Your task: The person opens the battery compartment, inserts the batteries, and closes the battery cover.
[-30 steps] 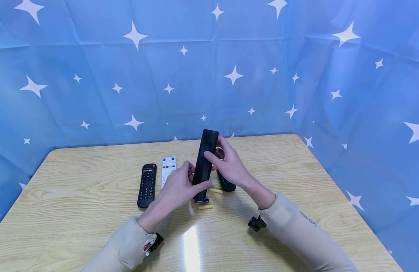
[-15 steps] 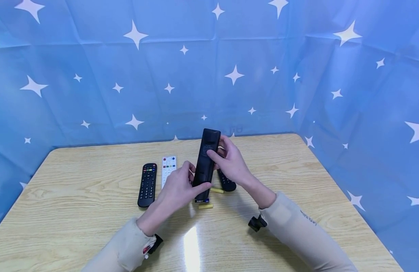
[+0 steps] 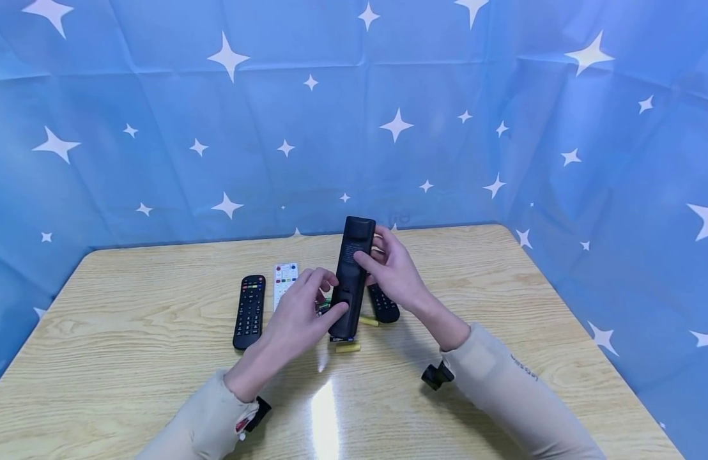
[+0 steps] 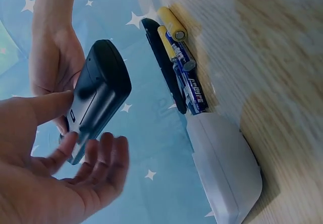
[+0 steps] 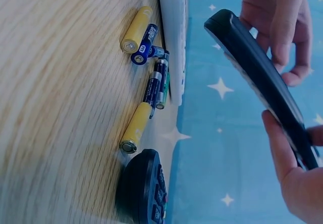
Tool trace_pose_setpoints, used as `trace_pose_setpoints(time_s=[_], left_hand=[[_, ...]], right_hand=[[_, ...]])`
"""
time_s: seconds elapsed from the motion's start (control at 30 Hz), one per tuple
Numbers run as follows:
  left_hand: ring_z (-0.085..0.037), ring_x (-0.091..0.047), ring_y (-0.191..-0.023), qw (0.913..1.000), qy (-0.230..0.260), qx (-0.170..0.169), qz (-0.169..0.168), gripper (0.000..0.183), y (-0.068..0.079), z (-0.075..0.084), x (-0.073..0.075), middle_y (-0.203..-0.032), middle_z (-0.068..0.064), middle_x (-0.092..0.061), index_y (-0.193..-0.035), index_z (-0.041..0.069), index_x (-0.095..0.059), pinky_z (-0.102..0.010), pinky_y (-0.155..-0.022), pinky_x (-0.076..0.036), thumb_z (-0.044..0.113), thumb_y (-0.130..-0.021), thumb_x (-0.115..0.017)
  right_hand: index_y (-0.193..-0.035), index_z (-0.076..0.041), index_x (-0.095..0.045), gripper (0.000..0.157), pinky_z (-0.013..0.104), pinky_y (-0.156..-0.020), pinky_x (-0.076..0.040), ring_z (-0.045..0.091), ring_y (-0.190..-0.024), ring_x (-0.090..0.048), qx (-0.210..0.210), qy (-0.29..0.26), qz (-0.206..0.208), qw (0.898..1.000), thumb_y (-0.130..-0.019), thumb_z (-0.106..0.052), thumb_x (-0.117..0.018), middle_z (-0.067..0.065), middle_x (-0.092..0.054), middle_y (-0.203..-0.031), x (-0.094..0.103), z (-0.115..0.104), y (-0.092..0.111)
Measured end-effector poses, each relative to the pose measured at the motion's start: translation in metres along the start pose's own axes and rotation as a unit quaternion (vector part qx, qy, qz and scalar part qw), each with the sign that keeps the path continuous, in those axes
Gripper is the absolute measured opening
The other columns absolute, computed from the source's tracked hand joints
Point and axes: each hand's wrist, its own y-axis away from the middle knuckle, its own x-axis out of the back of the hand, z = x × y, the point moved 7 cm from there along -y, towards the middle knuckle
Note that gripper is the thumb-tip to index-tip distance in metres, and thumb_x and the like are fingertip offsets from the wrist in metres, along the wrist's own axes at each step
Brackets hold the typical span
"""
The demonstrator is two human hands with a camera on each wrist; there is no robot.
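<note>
My right hand [image 3: 395, 276] holds up a black remote control [image 3: 356, 233], thumb on its back and fingers curled under the button side. The remote's back faces me, and no battery shows in it. My left hand [image 3: 299, 313] is at the remote's lower left, its thumb at the back and its other fingers spread loosely off the edge. In the left wrist view, the left fingers [image 4: 103, 158] stand apart from the remote's casing [image 4: 103, 85]. Below it on the table lie several batteries, among them a yellow battery [image 5: 136, 30] and a blue battery [image 5: 145, 45].
To the left, another black remote [image 3: 250, 313] lies buttons up, with a white remote [image 3: 285, 276] beside it, partly behind my left hand. A further black remote [image 3: 384, 308] lies under my right hand. A starry blue cloth [image 3: 354, 128] hangs behind the wooden table [image 3: 130, 306].
My left fingers have loosened from the held remote and shifted slightly up along its edge. The remote has tipped a little, showing more of its back. The right hand keeps its hold.
</note>
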Motion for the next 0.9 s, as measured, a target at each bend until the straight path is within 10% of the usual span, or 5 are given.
trace_pose_setpoints(time_s=[0.33, 0.9], left_hand=[[-0.022, -0.060, -0.085, 0.9982, 0.005, -0.060, -0.005, 0.033, -0.0003, 0.0088, -0.0027, -0.104, -0.007, -0.057, -0.116, 0.011, -0.064, -0.031, -0.071, -0.054, 0.010, -0.089, -0.083], [-0.023, -0.061, -0.091, 0.9972, -0.016, -0.065, -0.034, 0.036, -0.0021, 0.0089, -0.0052, -0.096, -0.003, -0.054, -0.109, 0.013, -0.062, -0.034, -0.072, -0.052, 0.014, -0.084, -0.088]], right_hand=[[-0.151, -0.008, -0.040, 0.050, 0.051, -0.069, -0.061, 0.033, -0.106, -0.068, -0.001, -0.011, -0.009, 1.000, -0.105, -0.009, -0.060, 0.019, -0.061, -0.130, 0.0007, -0.0004, -0.0003], [-0.153, -0.006, -0.037, 0.053, 0.043, -0.066, -0.061, 0.033, -0.106, -0.068, -0.009, 0.008, -0.009, 1.000, -0.105, -0.007, -0.059, 0.019, -0.060, -0.134, -0.0037, -0.0019, 0.0025]])
